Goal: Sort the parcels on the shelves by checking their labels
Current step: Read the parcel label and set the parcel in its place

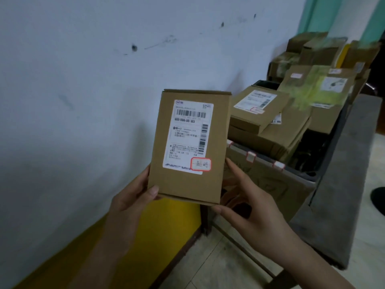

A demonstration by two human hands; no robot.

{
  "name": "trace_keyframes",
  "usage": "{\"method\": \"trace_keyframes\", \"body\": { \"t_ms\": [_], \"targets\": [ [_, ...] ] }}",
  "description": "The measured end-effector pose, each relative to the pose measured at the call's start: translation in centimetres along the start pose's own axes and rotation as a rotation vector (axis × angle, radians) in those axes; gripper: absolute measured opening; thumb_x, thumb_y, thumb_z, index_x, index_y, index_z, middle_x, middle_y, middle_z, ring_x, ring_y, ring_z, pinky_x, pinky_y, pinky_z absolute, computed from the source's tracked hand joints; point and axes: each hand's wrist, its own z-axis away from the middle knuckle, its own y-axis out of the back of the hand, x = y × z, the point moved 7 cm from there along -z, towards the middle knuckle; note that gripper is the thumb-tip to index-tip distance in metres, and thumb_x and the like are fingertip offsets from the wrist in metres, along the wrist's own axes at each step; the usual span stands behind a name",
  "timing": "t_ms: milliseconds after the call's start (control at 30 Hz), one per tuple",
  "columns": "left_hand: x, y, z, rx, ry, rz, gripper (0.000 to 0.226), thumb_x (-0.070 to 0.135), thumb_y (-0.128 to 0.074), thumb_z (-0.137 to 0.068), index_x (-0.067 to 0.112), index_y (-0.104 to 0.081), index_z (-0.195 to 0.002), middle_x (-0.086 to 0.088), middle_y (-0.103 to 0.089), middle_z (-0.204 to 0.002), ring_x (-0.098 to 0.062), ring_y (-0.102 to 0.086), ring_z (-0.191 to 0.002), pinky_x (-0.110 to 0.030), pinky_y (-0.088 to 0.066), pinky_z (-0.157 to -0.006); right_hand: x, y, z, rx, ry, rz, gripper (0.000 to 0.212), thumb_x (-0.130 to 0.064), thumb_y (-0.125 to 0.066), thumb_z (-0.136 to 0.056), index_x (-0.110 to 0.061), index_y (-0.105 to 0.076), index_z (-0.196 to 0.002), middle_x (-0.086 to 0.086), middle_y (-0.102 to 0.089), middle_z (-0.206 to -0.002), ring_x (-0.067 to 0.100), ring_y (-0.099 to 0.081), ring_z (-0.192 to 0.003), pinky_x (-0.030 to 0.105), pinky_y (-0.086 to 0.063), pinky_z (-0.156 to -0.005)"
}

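I hold a small brown cardboard parcel (pixel 214 184) upright in the middle of the view, its white shipping label (pixel 188 136) with barcodes and a red-framed sticker facing me. My left hand (pixel 129 203) grips its lower left corner, thumb on the front. My right hand (pixel 245 207) holds its lower right edge and underside. To the right, more brown parcels (pixel 256 109) are piled in a large open cardboard box (pixel 268 184).
A white scuffed wall (pixel 83 101) fills the left, with a yellow band (pixel 166 226) along its base. Further boxes (pixel 318 51) are stacked at the back right. A grey surface (pixel 341 184) runs along the right over a tiled floor (pixel 208 263).
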Motion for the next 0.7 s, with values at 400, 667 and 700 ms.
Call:
{"method": "trace_keyframes", "body": {
  "t_ms": [400,667,700],
  "targets": [
    [4.5,-8.7,-11.9,-0.133,-0.169,0.009,0.051,0.026,-0.06,-0.086,0.033,-0.058,-0.137,0.021,-0.071,-0.124,0.0,-0.064,-0.119,-0.008,-0.052,-0.087,1.5,9.5,-4.9,0.245,0.007,0.133,0.089,-0.063,-0.061,-0.082,-0.055,-0.009,-0.154,-0.034,-0.054,-0.128,-0.004,-0.059,-0.114,0.011,-0.047,-0.093],
    [4.5,-11.9,-18.8,-0.297,-0.243,-0.028,0.03,0.027,-0.054,-0.099,0.046,-0.064,-0.12,0.031,-0.069,-0.116,0.015,-0.06,-0.112,-0.003,-0.046,-0.086,3.3,10.6,-7.9,0.338,-0.178,0.298,0.073,-0.048,-0.058,-0.091,-0.044,-0.02,-0.153,-0.037,-0.047,-0.128,-0.019,-0.046,-0.12,0.003,-0.041,-0.098],
    [4.6,-12.3,-19.9,-0.315,-0.253,-0.026,0.029,0.029,-0.054,-0.099,0.047,-0.065,-0.118,0.029,-0.069,-0.117,0.012,-0.06,-0.114,-0.008,-0.047,-0.088,3.6,10.9,-8.3,0.367,-0.203,0.303,0.072,-0.046,-0.059,-0.092,-0.037,-0.024,-0.155,-0.031,-0.05,-0.129,-0.016,-0.048,-0.12,0.005,-0.043,-0.097]
  ]
}}
